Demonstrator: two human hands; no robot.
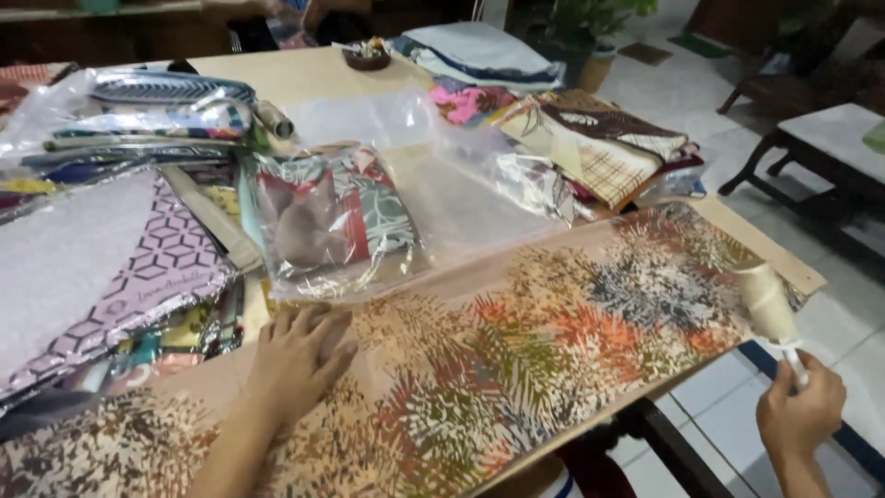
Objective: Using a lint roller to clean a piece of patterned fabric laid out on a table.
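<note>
Lint roller on printed cloth, one hand flat, one hand gripping.

The left hand [300, 355] lies low and left of centre, fingers spread and released, palm pressed flat on the cloth [516, 350], a long strip printed with orange, green and brown leaves that runs from the lower left to the right edge of the table [277, 69]. The right hand [800, 412], in the lower right corner, is clenched around the white handle of the roller [767, 300], whose pale drum rests on the cloth's right end. Just above the left hand sits a clear bag [332, 221] of folded fabric; a stack of folded fabrics [599, 148] fills the upper right, and packaged pieces [111, 249] crowd the left.
</note>
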